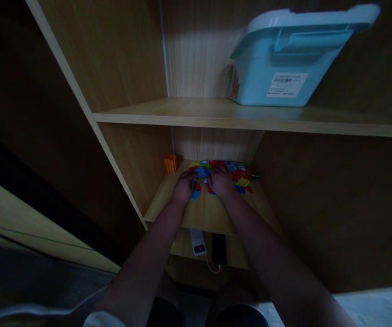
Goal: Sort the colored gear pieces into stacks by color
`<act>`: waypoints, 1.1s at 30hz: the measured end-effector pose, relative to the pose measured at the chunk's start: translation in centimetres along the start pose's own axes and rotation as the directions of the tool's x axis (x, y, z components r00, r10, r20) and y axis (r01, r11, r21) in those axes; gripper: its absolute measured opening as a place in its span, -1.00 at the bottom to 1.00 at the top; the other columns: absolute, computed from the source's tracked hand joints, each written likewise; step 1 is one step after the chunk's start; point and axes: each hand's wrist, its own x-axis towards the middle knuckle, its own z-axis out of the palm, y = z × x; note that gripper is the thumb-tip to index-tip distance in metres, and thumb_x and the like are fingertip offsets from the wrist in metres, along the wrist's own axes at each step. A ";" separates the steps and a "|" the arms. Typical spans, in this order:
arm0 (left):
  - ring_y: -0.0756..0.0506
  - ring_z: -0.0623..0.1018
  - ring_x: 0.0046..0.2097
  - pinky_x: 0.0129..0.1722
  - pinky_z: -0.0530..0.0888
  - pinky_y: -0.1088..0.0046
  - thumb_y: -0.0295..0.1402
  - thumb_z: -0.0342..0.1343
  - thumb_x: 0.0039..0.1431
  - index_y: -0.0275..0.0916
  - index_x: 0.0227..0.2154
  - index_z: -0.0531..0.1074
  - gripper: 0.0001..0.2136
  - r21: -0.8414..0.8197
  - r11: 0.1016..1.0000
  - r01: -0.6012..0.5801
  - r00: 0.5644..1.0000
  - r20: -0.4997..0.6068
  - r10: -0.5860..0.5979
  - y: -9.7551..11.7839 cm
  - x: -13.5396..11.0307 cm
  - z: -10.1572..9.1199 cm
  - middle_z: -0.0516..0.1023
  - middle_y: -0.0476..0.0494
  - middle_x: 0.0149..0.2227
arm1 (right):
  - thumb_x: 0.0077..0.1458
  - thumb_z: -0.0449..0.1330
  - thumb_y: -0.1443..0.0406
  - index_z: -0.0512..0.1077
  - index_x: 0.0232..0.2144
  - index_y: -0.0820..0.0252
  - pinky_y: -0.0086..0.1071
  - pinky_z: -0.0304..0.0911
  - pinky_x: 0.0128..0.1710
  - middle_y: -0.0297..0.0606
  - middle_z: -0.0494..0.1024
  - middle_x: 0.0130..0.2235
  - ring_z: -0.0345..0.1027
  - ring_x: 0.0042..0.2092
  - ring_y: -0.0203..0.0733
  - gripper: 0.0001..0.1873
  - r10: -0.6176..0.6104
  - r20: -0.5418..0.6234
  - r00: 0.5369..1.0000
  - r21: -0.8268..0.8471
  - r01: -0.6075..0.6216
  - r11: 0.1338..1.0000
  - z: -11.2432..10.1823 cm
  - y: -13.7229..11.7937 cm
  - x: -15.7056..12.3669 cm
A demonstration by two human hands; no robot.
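Colourful plastic building pieces (242, 175) with notched edges lie in a cluster on the middle shelf, in red, yellow, blue and green. My left hand (184, 186) reaches into the left part of the cluster, its fingers curled at the pieces. Close beside it, my right hand (220, 180) bends its fingers over pieces near the centre. A blue piece (201, 172) shows between the two hands. In the dim light, my fingers partly hide what they grip. Left of the cluster stands an orange ridged block (170, 164), apart from both hands.
A light blue bin (260, 68) with a white rim stands on the upper shelf (182, 119). Below my hands, a white power bank (198, 242) with a cable lies beside a dark flat object (219, 249). Wooden side walls enclose the shelf left and right.
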 end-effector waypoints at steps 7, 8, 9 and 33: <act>-0.27 0.67 0.14 0.25 0.60 -0.05 -0.53 0.12 0.29 -0.18 0.06 0.57 -0.67 -0.012 0.995 0.102 0.994 -0.030 -0.103 -0.4 0.3 -0.1 0.68 -0.30 0.10 | 0.42 0.17 0.22 0.61 -0.06 0.08 0.13 0.09 0.42 -0.03 0.62 0.09 0.35 0.25 0.14 -0.78 -0.162 0.096 0.982 0.220 0.138 0.966 -1.9 -2.0 -0.1; -0.26 0.68 0.10 0.22 0.62 -0.02 -0.53 0.11 0.29 -0.19 0.03 0.56 -0.69 -0.012 0.992 0.125 0.992 -0.035 -0.125 -0.5 0.3 -0.3 0.69 -0.30 0.06 | 0.43 0.18 0.19 0.62 -0.12 0.06 0.05 0.19 0.35 -0.08 0.65 -0.01 0.40 0.17 0.09 -0.79 -0.263 0.160 0.952 0.266 0.215 0.940 -2.2 -2.5 -0.2; -0.25 0.69 0.06 0.18 0.62 0.02 -0.53 0.09 0.29 -0.20 0.00 0.56 -0.71 -0.011 0.989 0.146 0.988 -0.042 -0.146 -0.5 0.3 -0.4 0.70 -0.29 0.02 | 0.41 0.23 0.14 0.62 -0.18 0.05 -0.01 0.25 0.29 -0.13 0.65 -0.09 0.41 0.11 0.07 -0.81 -0.341 0.207 0.917 0.295 0.274 0.915 -2.4 -3.0 -0.2; -0.28 0.59 0.08 0.21 0.54 0.06 -0.58 0.12 0.11 -0.23 -0.15 0.48 -0.75 0.028 0.924 0.381 0.838 -0.432 -0.332 -1.5 0.0 -2.0 0.57 -0.31 -0.08 | 0.24 0.05 0.45 0.61 0.03 0.24 0.07 0.29 0.28 0.08 0.55 0.05 0.38 0.14 0.18 -0.57 0.227 -0.222 0.948 0.030 -0.226 0.974 -2.8 2.6 -0.3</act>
